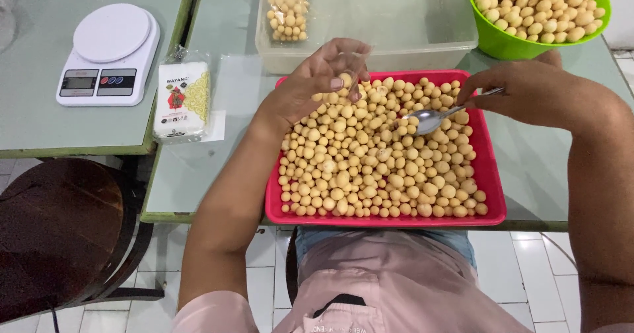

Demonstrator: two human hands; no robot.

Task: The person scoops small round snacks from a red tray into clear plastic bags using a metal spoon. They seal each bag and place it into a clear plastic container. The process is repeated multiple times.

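Observation:
A red tray [492, 194] full of small round tan balls [376, 161] lies on the table edge in front of me. My left hand [310, 85] hovers over the tray's far left part, fingers curled around a small clear plastic bag with a few balls in it. My right hand [528, 89] grips the handle of a metal spoon [429, 118], whose bowl rests on the balls at the tray's upper right.
A clear plastic tub [396, 36] behind the tray holds a filled bag of balls [288, 9]. A green bowl [508, 42] heaped with balls stands at the far right. A white kitchen scale [109, 56] and a flat white packet [183, 99] lie left. A dark stool [59, 234] stands lower left.

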